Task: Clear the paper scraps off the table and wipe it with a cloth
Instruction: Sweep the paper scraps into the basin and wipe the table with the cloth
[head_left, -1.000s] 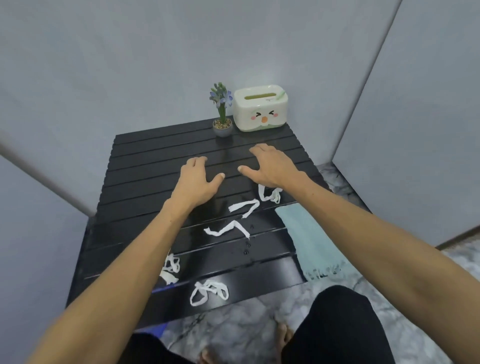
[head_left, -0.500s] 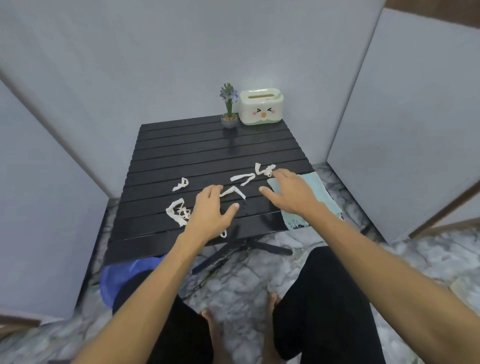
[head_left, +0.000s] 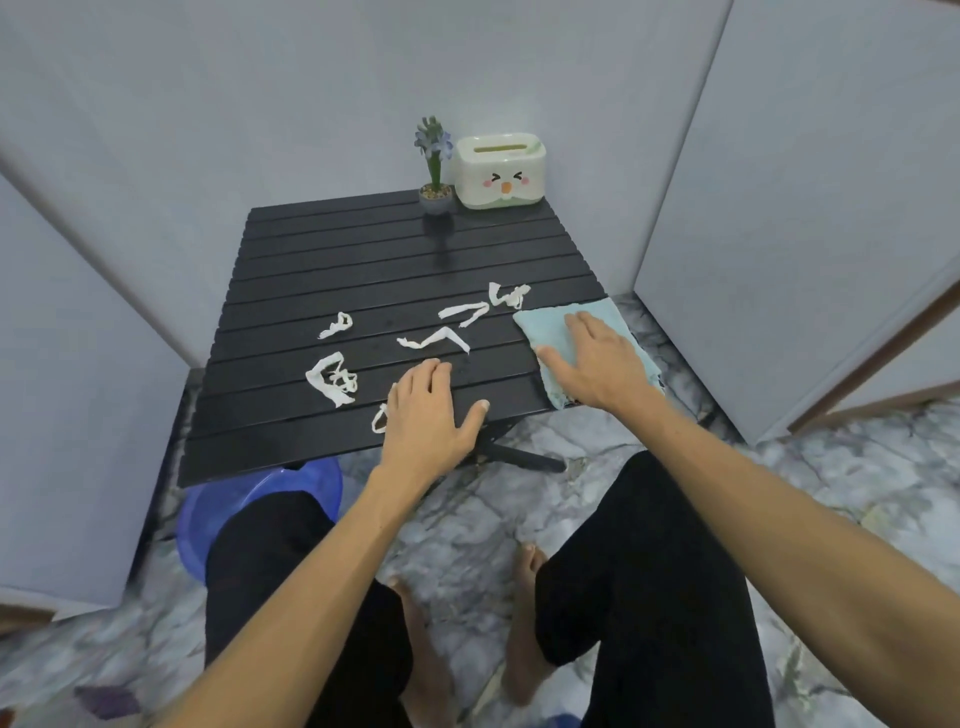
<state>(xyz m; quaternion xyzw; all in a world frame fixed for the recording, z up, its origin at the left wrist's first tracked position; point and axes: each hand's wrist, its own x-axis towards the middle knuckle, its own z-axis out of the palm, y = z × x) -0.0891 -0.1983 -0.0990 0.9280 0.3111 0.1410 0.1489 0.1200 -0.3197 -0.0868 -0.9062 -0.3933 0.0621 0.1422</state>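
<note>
Right hand (head_left: 597, 364) spread flat on the light blue cloth (head_left: 550, 325) at the tabletop (head_left: 363, 260) right edge. Left hand (head_left: 426, 415) open, palm down near the front edge, partly covering one of the white paper scraps (head_left: 332, 382) strewn across the middle.

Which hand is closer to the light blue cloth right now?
The right hand. It lies flat on the cloth at the table's right edge. The left hand is apart from it to the left, over the dark slats near the front edge.
</note>
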